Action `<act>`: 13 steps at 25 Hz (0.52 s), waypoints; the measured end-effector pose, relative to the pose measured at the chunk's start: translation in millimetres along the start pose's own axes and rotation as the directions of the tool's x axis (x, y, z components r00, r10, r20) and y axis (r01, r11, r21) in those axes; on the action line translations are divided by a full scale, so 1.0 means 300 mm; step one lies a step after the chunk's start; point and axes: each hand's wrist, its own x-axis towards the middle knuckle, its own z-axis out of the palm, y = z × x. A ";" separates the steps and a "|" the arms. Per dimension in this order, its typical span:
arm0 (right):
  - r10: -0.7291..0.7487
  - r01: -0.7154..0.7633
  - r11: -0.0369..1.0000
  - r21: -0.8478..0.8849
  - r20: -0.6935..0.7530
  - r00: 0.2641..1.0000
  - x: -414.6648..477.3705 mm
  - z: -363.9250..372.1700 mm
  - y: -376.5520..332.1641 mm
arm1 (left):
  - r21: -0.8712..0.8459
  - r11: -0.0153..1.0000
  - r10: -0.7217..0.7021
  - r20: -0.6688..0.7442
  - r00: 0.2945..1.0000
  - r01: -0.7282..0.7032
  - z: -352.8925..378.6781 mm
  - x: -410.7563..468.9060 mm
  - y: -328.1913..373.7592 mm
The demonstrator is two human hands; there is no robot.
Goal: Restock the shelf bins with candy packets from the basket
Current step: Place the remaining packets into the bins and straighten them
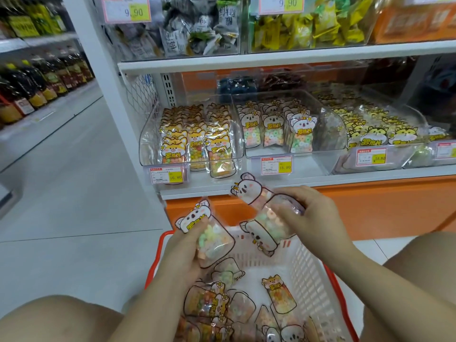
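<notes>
Supermarket aisle: grey floor tiles (74, 193) cover the left side, and a rack of dark bottles (37, 82) stands beyond them. From centre to right I see a white shelf unit (103, 95) with three clear bins on its lower shelf.

1. Left bin (150, 134): orange fox-print packets (195, 141), upright in rows. A price label (167, 176) reading 16.80 is fixed to the front.
2. Middle bin (329, 129): koala-print packets of ring candy (272, 132), upright.
3. Right bin (420, 119): yellow tiger-print packets (375, 134), densely stacked.

Below the shelf a white basket (308, 267) with a red rim sits on the floor. Loose candy packets (278, 294) of mixed prints lie in its bottom.

Hand status: the two hands are apart, each clamped on stock.
- Left hand (182, 250): grips one koala packet (209, 235), with fingertips on its printed front, over the basket's far-left corner.
- Right hand (306, 213): holds at least two koala packets (264, 218) together, one head-up and one head-down, above the basket's far wall and below the front edge of the lower shelf.
</notes>
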 end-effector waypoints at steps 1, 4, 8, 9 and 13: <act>-0.108 0.105 0.992 -0.072 -0.047 0.993 -0.008 0.008 0.001 | 0.010 1.000 0.003 0.005 1.000 -0.003 0.006 -0.003 -0.010; -0.445 0.430 0.861 -0.271 0.006 0.895 -0.044 0.058 0.009 | -0.109 0.993 -0.027 0.169 0.985 0.046 0.049 -0.042 -0.035; -0.636 0.657 0.690 -0.306 0.177 0.751 -0.068 0.118 0.038 | -0.131 0.989 0.116 0.338 0.934 -0.076 0.078 -0.084 -0.044; -0.643 0.672 0.677 -0.300 0.201 0.739 -0.066 0.125 0.043 | -0.117 0.986 0.145 0.297 0.944 -0.115 0.073 -0.073 -0.055; -0.697 0.775 0.571 -0.271 0.339 0.632 -0.073 0.127 0.023 | -0.121 0.987 0.117 0.112 0.987 -0.103 0.058 -0.033 -0.074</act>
